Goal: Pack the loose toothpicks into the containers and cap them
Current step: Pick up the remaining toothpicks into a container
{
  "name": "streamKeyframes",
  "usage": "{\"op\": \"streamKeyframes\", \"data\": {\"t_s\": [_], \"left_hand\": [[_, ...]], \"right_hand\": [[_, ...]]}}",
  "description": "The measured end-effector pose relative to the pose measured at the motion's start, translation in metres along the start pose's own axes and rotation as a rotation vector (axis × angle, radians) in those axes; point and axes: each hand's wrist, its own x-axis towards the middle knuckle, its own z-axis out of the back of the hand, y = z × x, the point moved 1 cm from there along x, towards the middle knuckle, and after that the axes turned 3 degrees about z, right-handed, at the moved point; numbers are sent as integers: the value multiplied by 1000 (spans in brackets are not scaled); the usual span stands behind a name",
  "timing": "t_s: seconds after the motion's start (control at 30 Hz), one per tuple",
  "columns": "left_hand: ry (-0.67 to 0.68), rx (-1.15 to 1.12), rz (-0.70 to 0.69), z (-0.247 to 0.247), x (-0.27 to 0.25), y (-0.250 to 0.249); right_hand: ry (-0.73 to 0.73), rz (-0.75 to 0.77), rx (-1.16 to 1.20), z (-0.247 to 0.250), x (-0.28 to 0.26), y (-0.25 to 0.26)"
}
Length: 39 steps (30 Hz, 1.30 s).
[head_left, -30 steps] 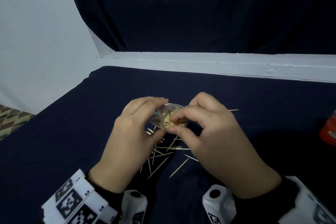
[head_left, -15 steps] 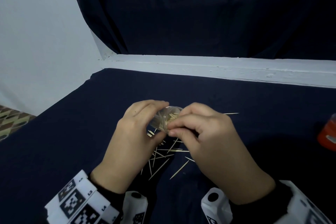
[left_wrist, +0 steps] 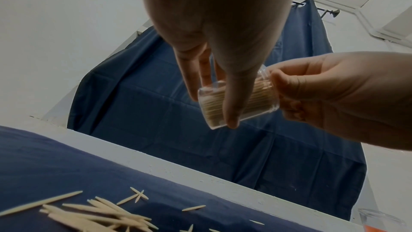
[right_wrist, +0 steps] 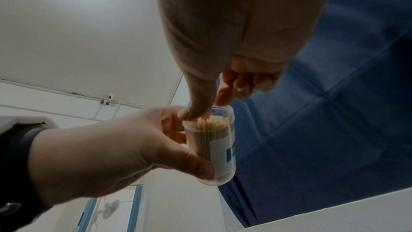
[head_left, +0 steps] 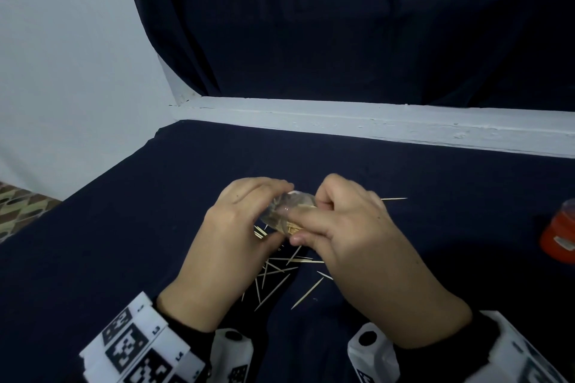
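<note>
A clear toothpick container [head_left: 295, 202], packed with toothpicks and uncapped, is held above the dark cloth. My left hand [head_left: 273, 214] grips its body between thumb and fingers. My right hand [head_left: 298, 224] has thumb and forefinger pinched at the open mouth, over the toothpick tips. The left wrist view shows the container [left_wrist: 256, 101] lying tilted, with the right hand [left_wrist: 312, 94] at its mouth end. In the right wrist view its white label [right_wrist: 225, 154] faces me. Several loose toothpicks [head_left: 280, 270] lie on the cloth under the hands.
An orange-and-clear container [head_left: 560, 233] stands at the right edge of the table. One stray toothpick [head_left: 393, 198] lies right of the hands. A white ledge [head_left: 373, 124] runs along the back. The table's left edge [head_left: 93, 183] drops to the floor.
My right forefinger and thumb have moved further across the container's mouth, hiding most of the toothpick tips. The left hand keeps its grip; the container has tilted a little.
</note>
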Motion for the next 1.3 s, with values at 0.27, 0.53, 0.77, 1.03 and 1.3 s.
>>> {"op": "streamKeyframes", "data": {"t_s": [0.27,0.53,0.77,1.03,1.3], "left_hand": [[-14,-13,28,0,1,3],[-17,-59,34,1,1,0],[-25,-50,42,1,1,2],[-28,-43,34,1,1,3],[-39,-65,41,1,1,2]], "right_hand": [[58,-157,290,6,2,-9],[-116,-118,342,8,0,-7],[-87,-159,328,12,1,-5],[-14,-201,424,12,0,-8],[-58,-159,479,6,-2,-9]]}}
